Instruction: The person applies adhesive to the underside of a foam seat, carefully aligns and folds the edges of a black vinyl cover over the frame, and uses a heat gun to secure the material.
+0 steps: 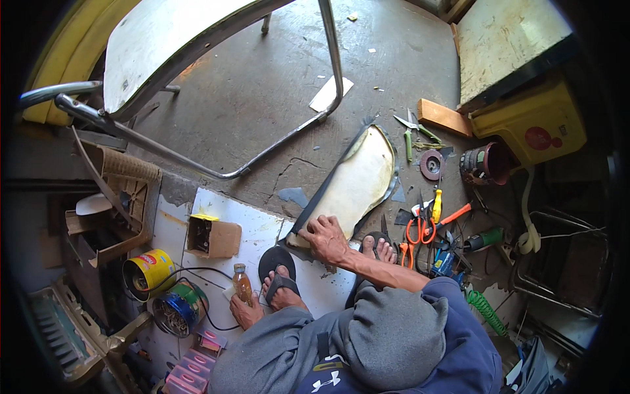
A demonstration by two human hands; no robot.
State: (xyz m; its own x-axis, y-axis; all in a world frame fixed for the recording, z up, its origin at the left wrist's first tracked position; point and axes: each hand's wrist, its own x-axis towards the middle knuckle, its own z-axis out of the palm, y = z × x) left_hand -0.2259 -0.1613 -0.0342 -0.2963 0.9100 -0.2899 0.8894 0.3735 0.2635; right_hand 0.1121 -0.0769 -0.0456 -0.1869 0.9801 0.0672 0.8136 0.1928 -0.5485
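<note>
My right hand [325, 240] rests with bent, spread fingers on the lower end of a long cream pad [364, 174] edged in dark material, which lies across the floor between my feet and the chair. My left hand [244, 308] is closed around the lower part of a small bottle [240, 282] of amber liquid, beside my left sandal [270, 266]. Right of the pad lie orange-handled scissors [417, 230], a yellow screwdriver [437, 205], green-handled shears [408, 144] and a grinding disc [431, 164].
A metal-framed chair [151, 46] stands ahead-left. Cardboard boxes [213, 243] and cans [141, 279] are at the left. A wooden block [443, 115], yellow container [538, 125], paint bucket [478, 164] and blue power tool [446, 262] sit at the right.
</note>
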